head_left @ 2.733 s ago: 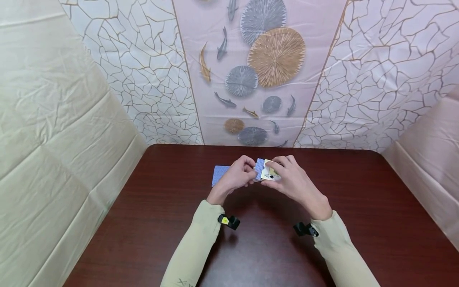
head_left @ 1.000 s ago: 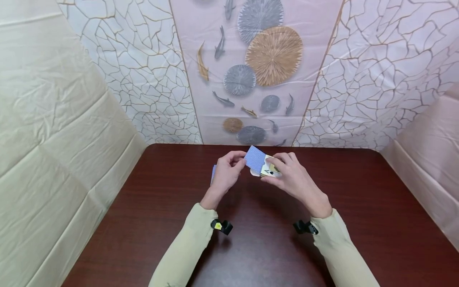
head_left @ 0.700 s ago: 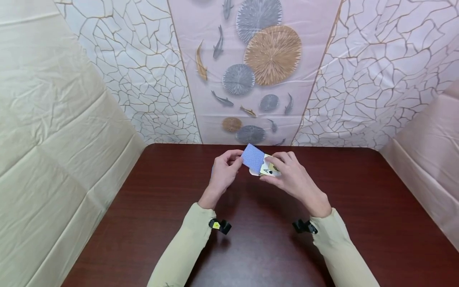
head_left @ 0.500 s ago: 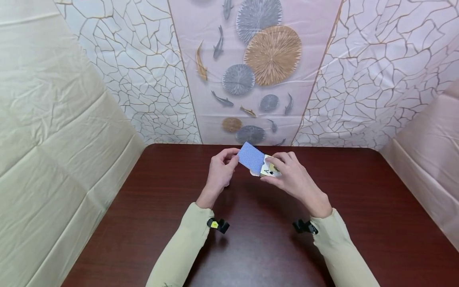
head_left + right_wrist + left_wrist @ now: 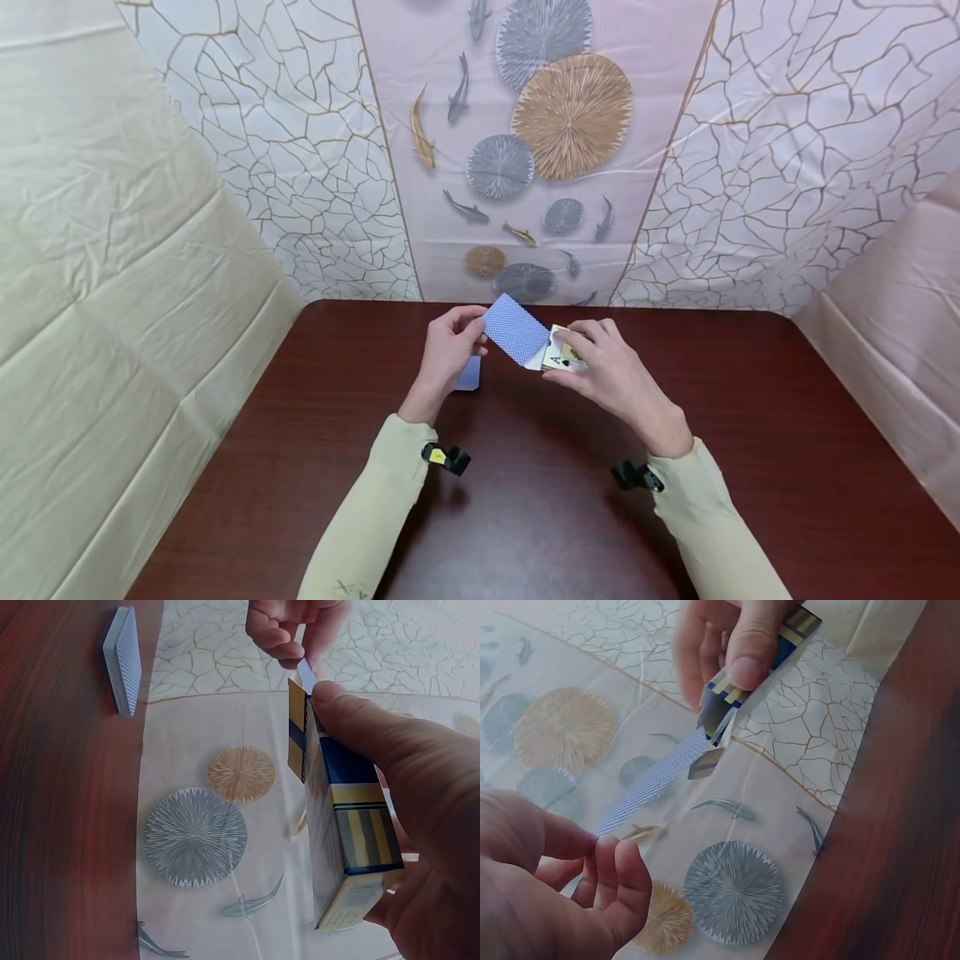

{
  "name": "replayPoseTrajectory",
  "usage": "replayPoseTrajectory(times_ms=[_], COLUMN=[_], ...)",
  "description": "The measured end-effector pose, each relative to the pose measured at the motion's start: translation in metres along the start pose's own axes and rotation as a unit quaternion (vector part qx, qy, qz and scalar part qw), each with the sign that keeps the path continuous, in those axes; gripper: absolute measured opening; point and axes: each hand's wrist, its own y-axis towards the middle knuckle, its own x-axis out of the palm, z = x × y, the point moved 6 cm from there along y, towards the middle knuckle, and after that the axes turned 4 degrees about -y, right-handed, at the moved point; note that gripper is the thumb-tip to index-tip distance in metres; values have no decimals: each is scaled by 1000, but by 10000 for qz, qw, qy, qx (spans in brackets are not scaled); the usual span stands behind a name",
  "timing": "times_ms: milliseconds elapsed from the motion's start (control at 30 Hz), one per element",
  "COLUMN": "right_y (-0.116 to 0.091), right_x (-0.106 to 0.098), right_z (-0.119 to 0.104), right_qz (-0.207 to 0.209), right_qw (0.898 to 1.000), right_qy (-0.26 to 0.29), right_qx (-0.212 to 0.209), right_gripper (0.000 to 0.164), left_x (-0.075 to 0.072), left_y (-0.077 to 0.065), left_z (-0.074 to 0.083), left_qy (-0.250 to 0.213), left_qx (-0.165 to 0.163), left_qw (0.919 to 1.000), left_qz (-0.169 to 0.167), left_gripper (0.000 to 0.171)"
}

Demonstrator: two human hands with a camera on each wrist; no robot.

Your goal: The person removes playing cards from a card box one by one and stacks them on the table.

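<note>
My left hand (image 5: 448,350) pinches a playing card (image 5: 516,330) with a blue patterned back between thumb and fingertips. The card's far end reaches to the mouth of a card box (image 5: 557,357), which my right hand (image 5: 615,375) grips from the other side. A white face with an "A" and a spade shows on this box in the head view. Its end flap (image 5: 297,727) hangs open in the right wrist view, where blue and gold bands mark the box's side. Partly behind my left hand, a stack of blue-backed cards (image 5: 468,375) lies on the table.
The dark wooden table (image 5: 570,517) stretches on both sides of my arms. Behind its far edge hangs a patterned cloth (image 5: 495,233), and pale cloth walls (image 5: 150,333) stand at the sides. Black wrist cameras (image 5: 446,457) sit on both sleeves.
My left hand has moved left, drawing the blue-backed card farther out of the box. The stack on the table is partly uncovered again. My right hand and the box have stayed nearly still.
</note>
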Motion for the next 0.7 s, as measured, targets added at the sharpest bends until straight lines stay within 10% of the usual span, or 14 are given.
replayPoseTrajectory(times_ms=[700], right_y=[-1], right_x=[0], right_z=[-1], right_qz=[205], right_qw=[9997], right_qy=[12], right_qx=[-141], right_gripper=[58], left_x=[-19], left_y=[24], left_z=[2], left_qy=[-631], left_qx=[-513], left_qw=[9967], left_qz=[8], left_gripper=[15])
